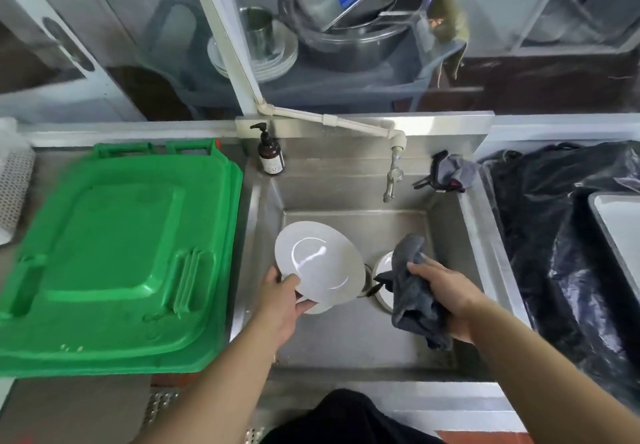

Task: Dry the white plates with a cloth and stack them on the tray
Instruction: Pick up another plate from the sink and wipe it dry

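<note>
Over the steel sink point(346, 336), the left hand point(282, 308) grips a white plate point(318, 263) by its near edge, thumb on the upper face, holding it tilted above the basin. The right hand point(446, 293) clasps a bunched grey cloth point(414, 291), fingers curled round it, just right of the plate and apart from it. A white tray point(620, 232) lies on black plastic sheeting point(554, 236) at the bench's right edge. A green lid point(114, 256) covers the bench's left side.

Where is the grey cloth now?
In the head view, the grey cloth is in the right hand, over the sink, right of the white plate.
</note>
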Available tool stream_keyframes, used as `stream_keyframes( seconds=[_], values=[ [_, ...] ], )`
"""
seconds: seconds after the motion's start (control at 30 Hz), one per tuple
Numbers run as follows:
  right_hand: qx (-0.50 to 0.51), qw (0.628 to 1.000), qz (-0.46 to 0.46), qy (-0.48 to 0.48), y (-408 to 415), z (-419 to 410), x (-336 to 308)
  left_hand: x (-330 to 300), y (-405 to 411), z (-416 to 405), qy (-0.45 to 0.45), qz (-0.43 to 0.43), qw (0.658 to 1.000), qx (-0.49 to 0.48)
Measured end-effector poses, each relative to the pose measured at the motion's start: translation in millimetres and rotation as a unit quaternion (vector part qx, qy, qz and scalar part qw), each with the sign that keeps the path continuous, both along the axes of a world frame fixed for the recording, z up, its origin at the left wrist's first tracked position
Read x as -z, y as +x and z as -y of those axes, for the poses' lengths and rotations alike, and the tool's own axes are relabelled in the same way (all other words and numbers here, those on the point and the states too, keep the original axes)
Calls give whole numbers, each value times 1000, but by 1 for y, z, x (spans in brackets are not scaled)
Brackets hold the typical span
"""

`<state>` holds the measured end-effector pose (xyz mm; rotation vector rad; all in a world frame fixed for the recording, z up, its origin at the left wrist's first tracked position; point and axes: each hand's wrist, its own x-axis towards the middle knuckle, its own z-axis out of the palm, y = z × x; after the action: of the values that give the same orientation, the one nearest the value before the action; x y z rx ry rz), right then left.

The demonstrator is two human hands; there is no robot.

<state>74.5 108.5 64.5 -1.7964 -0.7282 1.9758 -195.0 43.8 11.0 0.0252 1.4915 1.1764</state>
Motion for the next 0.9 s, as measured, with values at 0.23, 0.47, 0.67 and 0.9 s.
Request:
stream_keyframes(
  seconds=[0.23,0.47,0.67,0.9],
  values=[
    [-263,866,237,353,1,-30,-68,-68,34,-8,97,-50,993,48],
    [-411,623,299,595,-17,-27,-124,-137,67,-5,216,-80,966,114],
    [-349,521,321,710,-41,-10,-159,-174,73,3,259,-93,949,154],
    [-212,516,369,744,-61,-48,-213,-215,65,9,316,-104,929,166]
  ],
)
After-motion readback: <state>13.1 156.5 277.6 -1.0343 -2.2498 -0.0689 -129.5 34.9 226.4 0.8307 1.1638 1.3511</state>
